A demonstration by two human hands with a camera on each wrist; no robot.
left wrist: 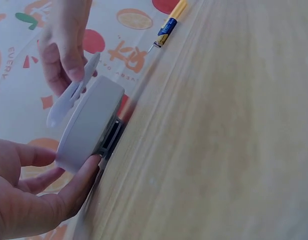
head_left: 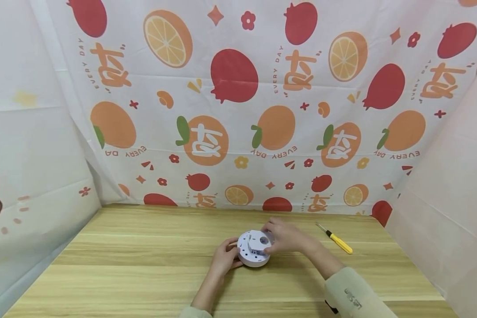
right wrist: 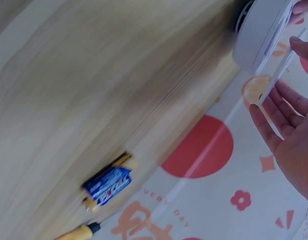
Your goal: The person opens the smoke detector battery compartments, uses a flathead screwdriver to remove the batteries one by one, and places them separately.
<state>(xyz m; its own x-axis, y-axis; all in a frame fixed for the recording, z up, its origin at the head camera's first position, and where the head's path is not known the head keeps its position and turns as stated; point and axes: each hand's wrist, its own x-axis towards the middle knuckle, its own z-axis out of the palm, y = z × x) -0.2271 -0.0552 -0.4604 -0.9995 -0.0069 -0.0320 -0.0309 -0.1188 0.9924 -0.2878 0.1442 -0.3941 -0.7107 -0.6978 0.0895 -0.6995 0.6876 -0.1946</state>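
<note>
A round white plastic housing sits near the table's front middle, its face dotted with small dark holes. At its left side my left hand grips the rim between thumb and fingers. My right hand pinches a flat white plastic piece with a round opening, held at the housing's face. In the left wrist view the white piece is tilted, and a gap shows between part of it and the housing. A dark slotted part shows on the housing's underside. What device this is, I cannot tell.
A screwdriver with a yellow handle lies to the right on the wooden table. Blue-and-yellow printed things lie near it in the right wrist view, too blurred to identify. Fruit-printed cloth hangs behind the table.
</note>
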